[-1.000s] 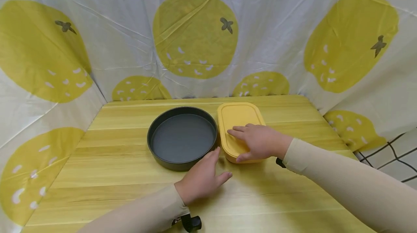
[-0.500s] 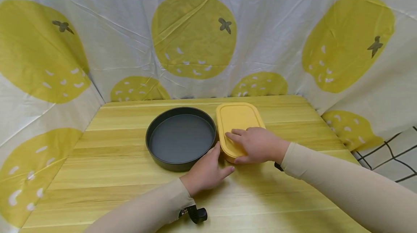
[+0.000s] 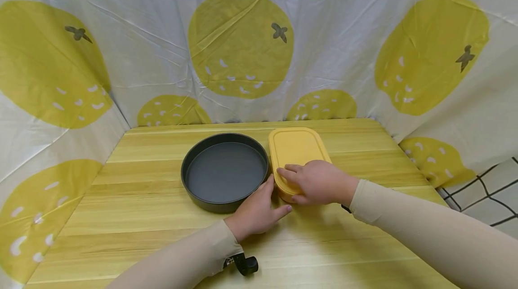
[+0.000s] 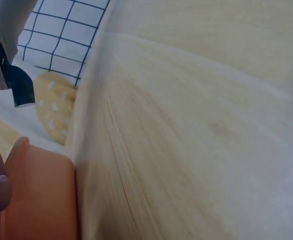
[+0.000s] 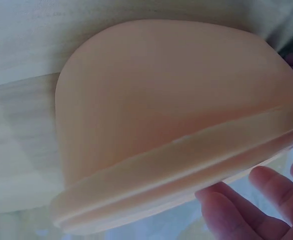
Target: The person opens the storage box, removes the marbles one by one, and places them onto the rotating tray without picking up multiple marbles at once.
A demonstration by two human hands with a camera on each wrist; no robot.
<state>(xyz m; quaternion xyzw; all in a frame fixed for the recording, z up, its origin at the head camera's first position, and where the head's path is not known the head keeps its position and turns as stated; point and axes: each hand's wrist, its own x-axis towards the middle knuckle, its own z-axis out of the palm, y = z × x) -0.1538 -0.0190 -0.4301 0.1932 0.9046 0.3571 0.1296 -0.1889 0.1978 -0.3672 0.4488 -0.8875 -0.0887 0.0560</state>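
A yellow rectangular food container (image 3: 297,145) with its lid on stands on the table, looking orange in the left wrist view. My right hand (image 3: 319,183) lies over the lid's near end, fingers spread on top and thumb at the near rim. In the right wrist view, the fingertips (image 5: 211,200) are right at the lid's edge. To the left is a round dark grey baking pan (image 3: 227,170) with nothing in it. My left hand (image 3: 256,212) reaches with straight fingers to the narrow gap between pan and container. Its thumb points right, apart from the container.
Wooden table (image 3: 121,217) surface extends around both things. White cloth with yellow fruit prints (image 3: 240,44) hangs behind and at both sides. A black wire grid (image 3: 485,194) shows at the right. Black camera mounts sit at the wrists, such as the left mount (image 3: 247,264).
My right hand has slid slightly toward me along the lid. My left fingertips have moved a little farther in between pan and container. Pan and container stay nearly in place.
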